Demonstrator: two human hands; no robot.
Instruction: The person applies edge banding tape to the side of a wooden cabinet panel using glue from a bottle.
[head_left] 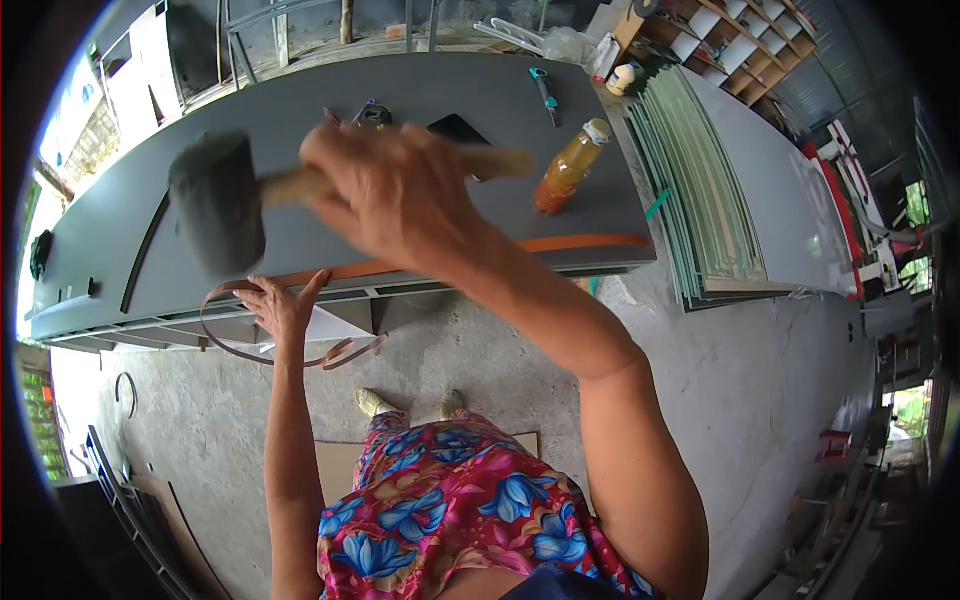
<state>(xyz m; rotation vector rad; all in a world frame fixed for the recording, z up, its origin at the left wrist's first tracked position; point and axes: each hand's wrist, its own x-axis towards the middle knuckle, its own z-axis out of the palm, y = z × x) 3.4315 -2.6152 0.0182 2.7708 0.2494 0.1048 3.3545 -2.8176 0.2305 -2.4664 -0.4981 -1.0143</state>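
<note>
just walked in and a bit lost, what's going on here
The right hand grips a mallet, raised over the table. The left hand, fingers spread, is at the table's near edge, by a strip that runs along it. A bottle stands on the table, beyond the strip.

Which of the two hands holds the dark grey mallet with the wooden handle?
The right hand, closed round the mallet handle; the left hand is at the thin orange-brown strip.

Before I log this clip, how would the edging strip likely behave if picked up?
The edging strip is probably flexible, since its loose part curls into loops near the left hand. It looks thin and narrow, so it is likely light.
</note>
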